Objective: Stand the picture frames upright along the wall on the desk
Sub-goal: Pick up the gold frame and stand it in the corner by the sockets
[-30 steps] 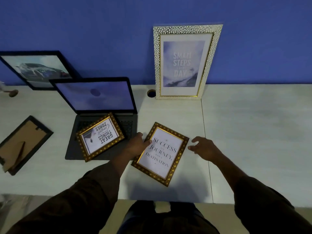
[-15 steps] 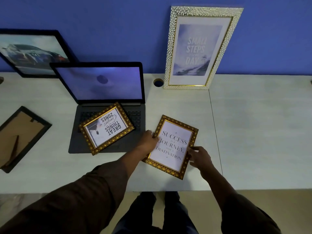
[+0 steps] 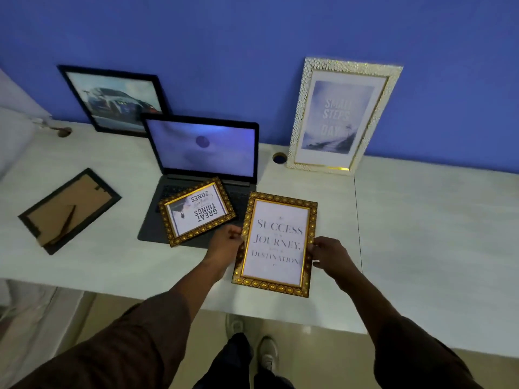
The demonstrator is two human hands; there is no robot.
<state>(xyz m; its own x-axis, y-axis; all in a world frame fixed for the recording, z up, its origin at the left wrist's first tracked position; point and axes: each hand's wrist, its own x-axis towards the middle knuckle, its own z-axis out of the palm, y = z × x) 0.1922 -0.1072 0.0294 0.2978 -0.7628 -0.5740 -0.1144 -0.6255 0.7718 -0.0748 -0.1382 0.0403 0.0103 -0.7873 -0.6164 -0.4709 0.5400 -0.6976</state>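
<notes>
A gold-patterned frame reading "Success" (image 3: 276,242) is held face up just above the white desk (image 3: 421,234), near its front edge. My left hand (image 3: 226,244) grips its left side and my right hand (image 3: 328,255) grips its right side. A second gold frame (image 3: 196,211) lies flat on the laptop's keyboard. A black frame (image 3: 70,210) lies face down at the left, its stand showing. A large white-and-gold frame (image 3: 342,116) and a black frame with a car picture (image 3: 116,101) lean upright against the blue wall.
An open dark laptop (image 3: 202,153) sits mid-desk in front of the car picture. A round cable hole (image 3: 279,158) lies left of the white frame, another (image 3: 65,132) at far left. The desk's right half is bare. My feet show below the front edge.
My right hand reached in and took the frame's right side. Both hands have turned the "Success" frame straight and raised it off the desk.
</notes>
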